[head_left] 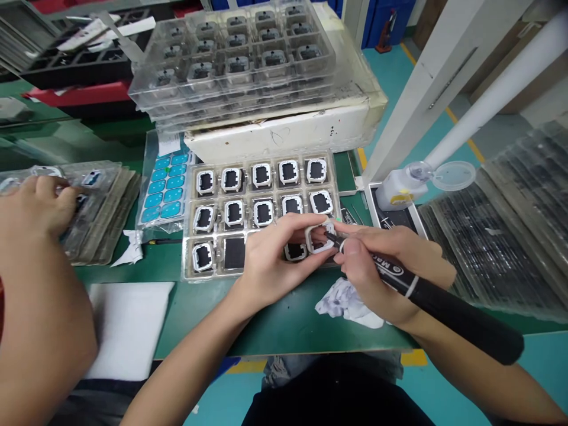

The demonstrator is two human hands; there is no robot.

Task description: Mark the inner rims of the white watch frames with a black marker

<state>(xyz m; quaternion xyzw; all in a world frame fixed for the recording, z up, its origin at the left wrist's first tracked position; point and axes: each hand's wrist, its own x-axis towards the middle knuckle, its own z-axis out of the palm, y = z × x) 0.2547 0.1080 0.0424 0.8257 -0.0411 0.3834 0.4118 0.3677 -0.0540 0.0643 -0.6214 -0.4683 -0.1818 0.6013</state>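
Observation:
Between the thumb and fingers of my left hand (275, 254) is a small white square frame (314, 241) with rounded corners, raised over the tray's right side. My right hand (386, 266) grips a thick black marker pen (448, 307), whose tip meets or nearly meets the frame's inner edge; exact contact is too small to tell. Below lies a clear plastic tray (190, 236) with rows of similar white frames around dark centres. One pocket in its front row shows only a dark square (234, 253). My left hand hides part of that row.
Stacked clear trays (235, 77) rest on a white box (284, 133) behind. A white bottle (397, 186) and more stacked trays (523, 225) stand right. Crumpled cloth (348, 302) lies near my right wrist. At left, a co-worker's hand (48, 204) reaches over another tray stack (106, 219).

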